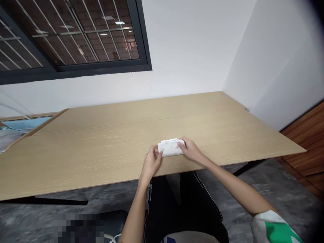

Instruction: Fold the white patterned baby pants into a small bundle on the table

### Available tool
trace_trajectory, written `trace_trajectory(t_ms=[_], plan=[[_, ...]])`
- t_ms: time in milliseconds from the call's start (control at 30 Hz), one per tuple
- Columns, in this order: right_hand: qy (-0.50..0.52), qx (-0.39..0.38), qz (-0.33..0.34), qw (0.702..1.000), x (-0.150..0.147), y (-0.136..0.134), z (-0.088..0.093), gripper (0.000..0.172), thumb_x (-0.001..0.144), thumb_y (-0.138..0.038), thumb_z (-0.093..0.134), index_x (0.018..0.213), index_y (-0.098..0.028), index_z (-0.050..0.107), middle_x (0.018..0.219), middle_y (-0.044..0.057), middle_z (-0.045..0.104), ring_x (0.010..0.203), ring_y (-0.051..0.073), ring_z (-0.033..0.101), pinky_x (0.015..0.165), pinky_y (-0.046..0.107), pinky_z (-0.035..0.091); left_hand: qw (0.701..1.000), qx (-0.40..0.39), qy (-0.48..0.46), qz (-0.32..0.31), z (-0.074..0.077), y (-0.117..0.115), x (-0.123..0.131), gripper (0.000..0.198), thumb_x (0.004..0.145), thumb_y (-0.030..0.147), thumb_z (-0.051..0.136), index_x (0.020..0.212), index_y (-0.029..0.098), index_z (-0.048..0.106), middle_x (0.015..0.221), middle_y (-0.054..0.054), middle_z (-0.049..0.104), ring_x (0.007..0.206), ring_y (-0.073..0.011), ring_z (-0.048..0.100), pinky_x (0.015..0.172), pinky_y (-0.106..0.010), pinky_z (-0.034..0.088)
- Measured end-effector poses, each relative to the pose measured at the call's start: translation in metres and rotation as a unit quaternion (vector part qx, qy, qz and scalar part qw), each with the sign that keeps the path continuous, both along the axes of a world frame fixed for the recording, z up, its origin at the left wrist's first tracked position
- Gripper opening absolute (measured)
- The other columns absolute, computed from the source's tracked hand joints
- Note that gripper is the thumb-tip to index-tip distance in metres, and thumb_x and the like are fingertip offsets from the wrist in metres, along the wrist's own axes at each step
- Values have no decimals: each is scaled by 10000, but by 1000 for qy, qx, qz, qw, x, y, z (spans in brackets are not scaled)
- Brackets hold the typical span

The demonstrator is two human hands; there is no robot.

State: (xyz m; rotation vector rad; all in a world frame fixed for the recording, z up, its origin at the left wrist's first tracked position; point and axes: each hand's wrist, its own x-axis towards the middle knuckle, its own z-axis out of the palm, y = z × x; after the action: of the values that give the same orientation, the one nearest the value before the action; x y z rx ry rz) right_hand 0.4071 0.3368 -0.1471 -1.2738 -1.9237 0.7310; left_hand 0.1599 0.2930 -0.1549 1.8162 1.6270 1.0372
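A small white folded cloth (pixel 170 149) with faint printed figures is held just above or on the table near its front edge; I cannot tell whether it touches the wood. Several layers show along its top edge. At its left end, my left hand (pixel 152 160) grips it, thumb on the near face and fingers behind. My right hand (pixel 190 149) closes on the opposite end, its thumb pressed on the front and its other fingers partly hidden behind.
The light wooden table (pixel 106 148) spans the view, meeting a white wall at the back. A barred window (pixel 88 33) is at upper left. Bluish fabric (pixel 26 124) lies beyond the table's left edge. A black chair (pixel 111 221) stands below at front left.
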Motion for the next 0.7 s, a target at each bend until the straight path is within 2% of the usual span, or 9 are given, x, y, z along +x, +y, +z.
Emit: trace_trajectory(t_ms=[100, 200, 367, 500, 700], plan=[[-57, -7, -66, 996, -9, 13, -11, 213, 1044, -365, 480, 1091, -192, 596, 1007, 78, 717, 930, 240, 661, 788, 318, 460, 997, -22, 74, 30, 1, 9, 10, 444, 994, 303, 532, 1422, 219, 449, 1129, -106, 731, 982, -263, 710, 861, -381, 532], [-125, -19, -101, 987, -16, 21, -19, 217, 1051, -338, 461, 1132, -180, 586, 1055, 116, 720, 977, 262, 667, 797, 322, 455, 984, -31, 174, 30, 4, 14, 21, 376, 1027, 246, 433, 1399, 229, 482, 1253, -145, 691, 1089, -293, 691, 904, -400, 518], [-174, -24, -125, 976, -20, 37, -19, 270, 1062, -354, 440, 1207, -176, 581, 1163, 154, 720, 1045, 289, 679, 838, 343, 460, 956, -39, 289, 42, 4, 27, 33, 370, 1050, 227, 338, 1376, 215, 514, 1242, -166, 661, 1040, -298, 694, 856, -388, 515], [-190, -41, -142, 971, -20, 66, -15, 305, 1053, -380, 467, 1246, -171, 576, 1234, 171, 708, 1107, 304, 671, 873, 355, 468, 945, -49, 319, 45, 4, 55, 36, 386, 1043, 195, 319, 1383, 213, 500, 1225, -160, 660, 1010, -280, 694, 830, -370, 520], [-180, -62, -178, 966, -24, 120, -13, 302, 1048, -381, 486, 1256, -178, 564, 1243, 173, 701, 1115, 302, 664, 874, 363, 473, 937, -35, 344, 51, 8, 112, 43, 387, 996, 123, 357, 1330, 177, 546, 1198, -181, 665, 1062, -297, 670, 892, -399, 527]])
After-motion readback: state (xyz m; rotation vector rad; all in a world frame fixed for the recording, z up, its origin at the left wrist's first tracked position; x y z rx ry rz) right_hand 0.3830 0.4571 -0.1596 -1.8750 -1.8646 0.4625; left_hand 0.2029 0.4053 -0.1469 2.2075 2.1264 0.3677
